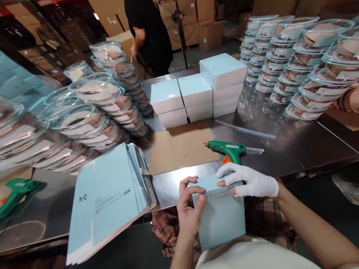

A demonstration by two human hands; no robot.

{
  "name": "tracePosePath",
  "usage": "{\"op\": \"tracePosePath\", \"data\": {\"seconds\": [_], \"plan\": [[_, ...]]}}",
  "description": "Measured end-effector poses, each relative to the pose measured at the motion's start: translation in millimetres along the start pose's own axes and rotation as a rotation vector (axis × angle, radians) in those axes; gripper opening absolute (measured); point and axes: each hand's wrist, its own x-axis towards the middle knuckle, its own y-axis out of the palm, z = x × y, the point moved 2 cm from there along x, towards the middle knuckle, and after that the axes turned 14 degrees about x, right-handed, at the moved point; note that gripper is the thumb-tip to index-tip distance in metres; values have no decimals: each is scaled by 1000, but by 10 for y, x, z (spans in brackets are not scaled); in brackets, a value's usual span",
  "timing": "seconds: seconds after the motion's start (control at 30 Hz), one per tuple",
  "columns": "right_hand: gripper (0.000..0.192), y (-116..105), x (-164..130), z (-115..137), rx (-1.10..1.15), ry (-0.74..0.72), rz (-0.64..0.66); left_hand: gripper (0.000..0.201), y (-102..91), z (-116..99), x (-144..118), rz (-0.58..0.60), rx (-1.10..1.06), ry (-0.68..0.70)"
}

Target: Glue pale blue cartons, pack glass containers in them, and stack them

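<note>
Two hands are closed on a pale blue box at the lower middle of the frame, held at the near edge of the bench and over the lap. The left hand, bare, grips the box's left upper corner with fingers curled over the top edge. The right hand, in a white glove, lies flat along the top, pressing down what looks like a flap or a strip at the box's mouth. The step in hand is judged to be the closing or folding of the box's upper edge.

Just beyond the gloved hand, a green glue gun lies on the bench, its nozzle pointing to the left, beside a brown cardboard sheet. A stack of flat blue sheets lies at the left of the box. Finished white boxes are piled in the upper middle, and stacks of clear lidded dishes stand at the upper right.

The next move is judged to call for one hand to be freed while the other keeps the flap square and pressed.
</note>
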Motion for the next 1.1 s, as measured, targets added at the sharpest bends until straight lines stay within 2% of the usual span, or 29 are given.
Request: {"op": "tracePosePath", "data": {"seconds": [0.07,0.23,0.33,0.5,0.53,0.6,0.67,0.7,0.73,0.77,0.83,0.9,0.97,1.03,1.1], "plan": [[29,39,-23,-22,5,-54,-79,26,0,-4,1,-12,-16,-3],[18,268,-63,-71,22,-162,-504,25,-6,8,46,-19,-58,-16],[8,387,-40,-81,-25,-213,-596,25,-21,2,83,-13,-66,-9],[4,342,36,-85,-74,-233,-562,29,-51,-11,84,-31,-66,-37],[8,325,39,-81,-93,-224,-546,31,-60,-3,81,-44,-64,-54],[37,327,11,-54,-163,-205,-553,35,-98,36,88,-139,-64,-145],[77,410,-57,-14,-321,-212,-576,41,-152,94,119,-328,-92,-324],[89,488,-95,4,-451,-251,-545,45,-174,116,144,-426,-128,-422],[89,580,-131,11,-613,-306,-484,49,-185,128,176,-498,-182,-507],[77,672,-162,4,-788,-378,-403,53,-184,128,212,-536,-244,-572],[42,780,-198,-36,-1070,-532,-278,60,-156,94,287,-505,-367,-630],[27,706,-168,-56,-1155,-638,-256,72,-119,49,326,-397,-450,-609],[26,466,-25,-12,-1103,-669,-237,84,-106,25,304,-346,-459,-514],[44,125,277,100,-1088,-621,-244,89,-116,38,227,-376,-383,-381],[63,-262,749,242,-1152,-486,-314,86,-115,80,123,-394,-279,-301]]}}
